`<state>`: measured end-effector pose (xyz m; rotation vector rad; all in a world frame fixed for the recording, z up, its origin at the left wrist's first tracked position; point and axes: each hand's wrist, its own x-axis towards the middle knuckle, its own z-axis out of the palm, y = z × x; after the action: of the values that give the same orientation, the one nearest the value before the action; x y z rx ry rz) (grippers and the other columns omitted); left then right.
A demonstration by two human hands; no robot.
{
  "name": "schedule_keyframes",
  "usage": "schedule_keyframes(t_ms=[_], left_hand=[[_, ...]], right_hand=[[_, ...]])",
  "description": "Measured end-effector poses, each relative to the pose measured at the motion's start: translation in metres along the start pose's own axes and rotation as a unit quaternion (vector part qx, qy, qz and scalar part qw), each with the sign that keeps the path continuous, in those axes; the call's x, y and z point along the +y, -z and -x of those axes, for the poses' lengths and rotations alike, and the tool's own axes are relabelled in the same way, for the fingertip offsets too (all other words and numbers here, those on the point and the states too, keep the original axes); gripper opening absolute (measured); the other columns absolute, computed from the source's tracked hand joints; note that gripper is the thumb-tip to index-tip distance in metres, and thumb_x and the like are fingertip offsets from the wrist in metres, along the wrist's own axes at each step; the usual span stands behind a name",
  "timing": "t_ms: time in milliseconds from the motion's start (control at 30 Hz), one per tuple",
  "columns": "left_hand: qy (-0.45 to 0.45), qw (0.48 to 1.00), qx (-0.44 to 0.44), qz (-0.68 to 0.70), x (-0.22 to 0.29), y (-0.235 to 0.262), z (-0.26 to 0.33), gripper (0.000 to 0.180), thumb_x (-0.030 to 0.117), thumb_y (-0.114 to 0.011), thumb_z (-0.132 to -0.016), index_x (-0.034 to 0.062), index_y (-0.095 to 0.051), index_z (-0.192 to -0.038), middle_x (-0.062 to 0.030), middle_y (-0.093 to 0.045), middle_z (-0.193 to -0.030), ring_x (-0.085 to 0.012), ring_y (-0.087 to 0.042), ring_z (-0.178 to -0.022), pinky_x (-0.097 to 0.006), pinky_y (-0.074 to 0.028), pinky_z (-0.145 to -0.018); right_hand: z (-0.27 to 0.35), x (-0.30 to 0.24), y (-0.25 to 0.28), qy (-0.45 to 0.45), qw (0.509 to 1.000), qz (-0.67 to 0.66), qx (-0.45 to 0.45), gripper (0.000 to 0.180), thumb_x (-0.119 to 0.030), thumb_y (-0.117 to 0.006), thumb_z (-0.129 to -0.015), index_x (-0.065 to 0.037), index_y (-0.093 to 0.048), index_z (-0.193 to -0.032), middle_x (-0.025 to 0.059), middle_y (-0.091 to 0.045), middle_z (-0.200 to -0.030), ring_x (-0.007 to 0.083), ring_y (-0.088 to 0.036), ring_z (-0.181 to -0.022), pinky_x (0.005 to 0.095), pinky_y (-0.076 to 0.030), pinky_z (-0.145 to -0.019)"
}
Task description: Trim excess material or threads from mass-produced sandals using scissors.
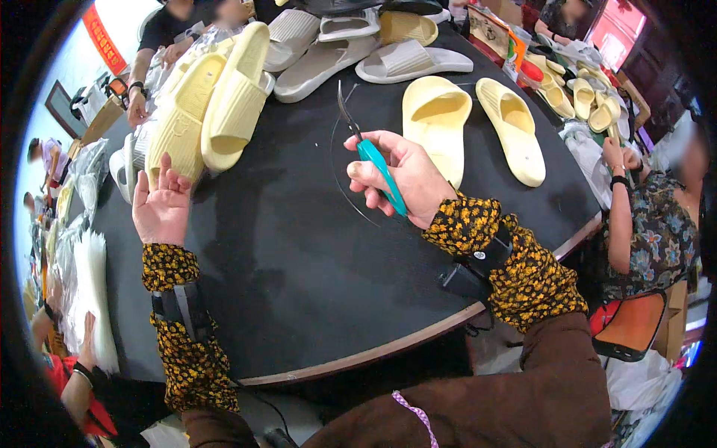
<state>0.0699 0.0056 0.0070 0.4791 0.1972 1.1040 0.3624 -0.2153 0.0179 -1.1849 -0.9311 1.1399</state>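
My right hand (418, 179) is closed around teal-handled snips (383, 174), whose thin, curved dark blade points up and away from me over the table. My left hand (163, 213) is palm up with fingers apart and slightly curled, holding nothing. Its fingertips are by the nearest slipper of a stacked heap of pale yellow slippers (178, 123); whether they touch it I cannot tell. Beyond my right hand lie two more yellow slippers: a wide one (435, 112) and, to its right, one turned at an angle (515, 134). A thin curved strand (335, 168) lies left of the snips.
Grey slippers (411, 61) and others sit at the table's far side. The black tabletop (314, 299) has a pale, curved front edge. A white strand bundle (92, 299) lies at the left edge. People work around the table; one in a floral top (650, 239) sits at right.
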Motion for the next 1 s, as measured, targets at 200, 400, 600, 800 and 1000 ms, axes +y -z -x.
schedule_keyframes(t_ms=[200, 400, 600, 800, 1000], left_hand=[[0.06, 0.983, -0.099, -0.144, 0.004, 0.012, -0.004, 0.023, 0.026, -0.049, -0.093, 0.0062, -0.052, -0.105, -0.0061, -0.058, -0.087, -0.0163, -0.05, -0.076, -0.032, -0.042, -0.071], [0.06, 0.947, 0.01, -0.314, -0.019, -0.016, 0.008, 0.031, 0.03, -0.049, -0.094, 0.0075, -0.043, -0.115, -0.0061, -0.059, -0.081, -0.0141, -0.056, -0.063, -0.031, -0.046, -0.059], [0.034, 0.908, 0.037, -0.416, -0.037, -0.026, 0.022, 0.047, 0.02, -0.054, -0.09, 0.0081, -0.036, -0.132, -0.0084, -0.057, -0.095, -0.0151, -0.058, -0.066, -0.031, -0.049, -0.059], [0.008, 0.857, 0.001, -0.515, -0.045, -0.02, 0.013, 0.039, 0.019, -0.061, -0.087, -0.0025, -0.05, -0.118, -0.0061, -0.058, -0.087, -0.0108, -0.056, -0.063, -0.023, -0.047, -0.054], [-0.045, 0.884, 0.12, -0.449, -0.044, -0.018, 0.013, 0.027, 0.023, -0.056, -0.089, 0.0009, -0.052, -0.105, -0.0084, -0.057, -0.084, -0.0143, -0.057, -0.063, -0.027, -0.049, -0.055]], right_hand=[[-0.003, -0.003, -0.008, 0.013, 0.999, 0.031, 0.011, 0.042, -0.015, -0.068, -0.082, 0.001, -0.049, -0.115, 0.0068, -0.061, -0.077, 0.0077, -0.055, -0.054, 0.0196, -0.043, -0.045], [-0.002, -0.006, -0.009, -0.009, 0.999, 0.045, 0.011, 0.041, -0.006, -0.064, -0.082, 0.0, -0.046, -0.118, 0.0061, -0.061, -0.083, 0.0088, -0.057, -0.068, 0.0206, -0.047, -0.053], [0.0, 0.001, -0.012, -0.062, 0.997, 0.05, 0.022, 0.042, -0.012, -0.062, -0.083, -0.003, -0.046, -0.121, 0.0053, -0.062, -0.084, 0.007, -0.055, -0.058, 0.0187, -0.042, -0.046], [-0.001, -0.007, -0.018, -0.076, 0.997, 0.021, 0.025, 0.04, -0.006, -0.062, -0.083, -0.006, -0.047, -0.12, 0.0047, -0.06, -0.078, 0.0059, -0.055, -0.052, 0.0172, -0.04, -0.041], [-0.001, -0.004, -0.018, -0.082, 0.995, 0.044, 0.037, 0.041, -0.006, -0.061, -0.082, -0.006, -0.046, -0.121, 0.0049, -0.06, -0.079, 0.0059, -0.054, -0.053, 0.0176, -0.04, -0.042]])
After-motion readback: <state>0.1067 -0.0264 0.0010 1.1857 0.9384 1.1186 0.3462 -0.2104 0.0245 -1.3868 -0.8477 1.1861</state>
